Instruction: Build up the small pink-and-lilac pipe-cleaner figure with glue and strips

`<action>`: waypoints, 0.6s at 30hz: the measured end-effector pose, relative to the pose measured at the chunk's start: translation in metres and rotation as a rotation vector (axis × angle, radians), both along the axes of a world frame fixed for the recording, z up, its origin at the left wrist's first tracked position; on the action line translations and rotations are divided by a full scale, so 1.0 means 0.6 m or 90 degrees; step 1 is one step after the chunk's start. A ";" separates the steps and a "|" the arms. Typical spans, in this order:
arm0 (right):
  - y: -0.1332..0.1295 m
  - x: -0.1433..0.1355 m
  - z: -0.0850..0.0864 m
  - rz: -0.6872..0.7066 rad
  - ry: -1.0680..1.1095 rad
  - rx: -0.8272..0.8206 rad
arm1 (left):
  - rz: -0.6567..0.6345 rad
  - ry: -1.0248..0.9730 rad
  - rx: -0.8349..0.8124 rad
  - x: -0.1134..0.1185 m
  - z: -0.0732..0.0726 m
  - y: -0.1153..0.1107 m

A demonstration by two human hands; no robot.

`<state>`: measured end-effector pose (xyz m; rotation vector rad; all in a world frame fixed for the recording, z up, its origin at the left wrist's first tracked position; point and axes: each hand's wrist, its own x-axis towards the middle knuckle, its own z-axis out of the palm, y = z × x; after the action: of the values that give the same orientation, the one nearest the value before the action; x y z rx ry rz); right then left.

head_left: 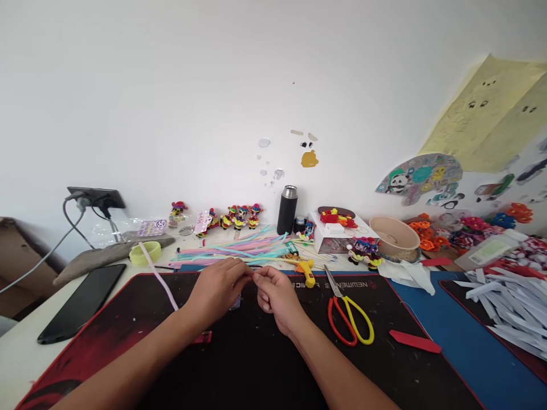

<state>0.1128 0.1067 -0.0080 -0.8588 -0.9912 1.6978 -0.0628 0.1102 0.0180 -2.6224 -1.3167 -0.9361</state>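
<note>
Above the dark mat (239, 364), my left hand (220, 285) and my right hand (276, 293) meet at the fingertips. Both are closed in a pinch, and whatever is between the fingers is too small and covered to make out. A lilac pipe cleaner (159, 277) slants down and disappears behind my left wrist; its other end is hidden. Under the left fingers shows a small lilac piece (236, 302). Right of my right hand lie scissors (342, 299) with one red and one yellow handle, blades apart. A yellow hot glue gun (306, 273) lies just beyond the hands.
Pastel pipe cleaners (239, 249) lie along the back, near a black thermos (287, 210). A phone (83, 302) and a yellow-green roll (146, 254) are left. On the right are a red strip (414, 341), a pink bowl (395, 234) and piled white strips (513, 307).
</note>
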 end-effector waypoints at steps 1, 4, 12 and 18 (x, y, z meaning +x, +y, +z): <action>0.000 0.000 0.000 0.002 -0.002 0.000 | 0.000 -0.006 -0.010 0.000 0.000 0.000; 0.001 0.001 0.000 0.005 -0.006 0.002 | -0.001 -0.024 -0.026 -0.002 -0.001 0.001; -0.001 0.001 0.001 0.012 0.005 -0.003 | -0.005 0.017 0.025 -0.004 0.006 -0.003; -0.002 0.000 0.003 0.017 0.002 -0.004 | -0.019 0.009 0.009 -0.005 0.007 -0.004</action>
<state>0.1130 0.1058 -0.0063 -0.8504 -1.0008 1.7245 -0.0656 0.1079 0.0219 -2.6407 -1.2664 -0.9253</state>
